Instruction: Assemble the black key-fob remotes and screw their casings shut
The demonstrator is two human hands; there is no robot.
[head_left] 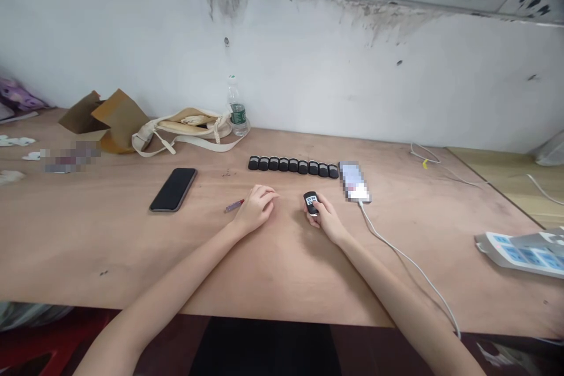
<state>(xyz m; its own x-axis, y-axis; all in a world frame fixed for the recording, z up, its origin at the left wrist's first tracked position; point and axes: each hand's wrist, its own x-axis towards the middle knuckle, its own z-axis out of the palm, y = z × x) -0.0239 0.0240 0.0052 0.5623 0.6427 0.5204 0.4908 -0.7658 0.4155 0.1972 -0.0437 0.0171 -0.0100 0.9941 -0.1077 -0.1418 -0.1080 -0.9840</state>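
My right hand (324, 217) is shut on a black key fob remote (311, 202) with pale square buttons, holding it upright just above the plywood table (282, 282). My left hand (258, 208) rests on the table with its fingers curled, and nothing shows in them. Just beyond its outer edge lies a slim pen-like tool (234, 205) with a dark red body. Farther ahead stands a tight row of several black key fobs (293, 165). Their button faces are hidden from this angle.
A black smartphone (173, 190) lies left of my hands. A blurred phone (355, 182) trails a white cable (396, 255) past the table's front edge. A power strip (515, 252) sits right. A water bottle (238, 108), cloth bag (185, 129) and brown paper (117, 120) stand by the wall.
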